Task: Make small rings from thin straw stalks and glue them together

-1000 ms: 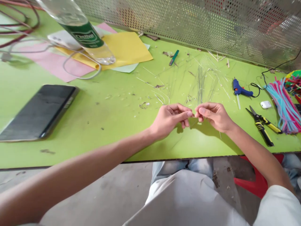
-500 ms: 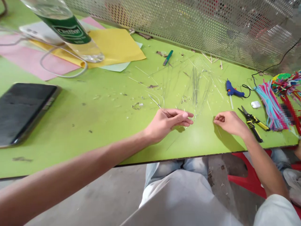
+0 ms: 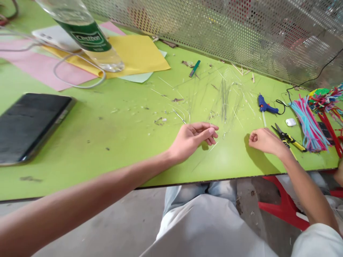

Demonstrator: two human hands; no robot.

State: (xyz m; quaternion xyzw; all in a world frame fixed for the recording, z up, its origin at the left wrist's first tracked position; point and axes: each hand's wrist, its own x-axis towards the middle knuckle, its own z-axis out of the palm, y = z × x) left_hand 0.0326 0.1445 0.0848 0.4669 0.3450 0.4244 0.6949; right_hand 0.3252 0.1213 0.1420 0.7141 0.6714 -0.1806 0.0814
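Note:
My left hand [image 3: 197, 139] hovers just above the green tabletop [image 3: 128, 125], with the thumb against the fingers. A thin, pale line shows below its fingertips, but whatever is pinched there is too fine to make out. Further right, my right hand [image 3: 264, 141] is closed, fingers curled and knuckles up. A thin straight wire [image 3: 237, 117] slants up and left in line with its fingertips; their contact is hard to see. Beyond both hands lies a loose bundle of thin grey wires [image 3: 224, 100], with single strands scattered around.
Right of my hands are yellow-black pliers [image 3: 294, 142], a blue glue gun [image 3: 266, 105], a white earbud case [image 3: 290, 122] and pipe cleaners [image 3: 308, 125]. A green cutter [image 3: 194, 68] lies farther back. At left are a black tablet [image 3: 32, 125] and a water bottle [image 3: 91, 39]. A perforated metal panel [image 3: 193, 28] borders the table.
My right hand has shifted slightly right, away from my left hand. The wire by its fingertips now leans farther left. My left hand keeps nearly the same pose.

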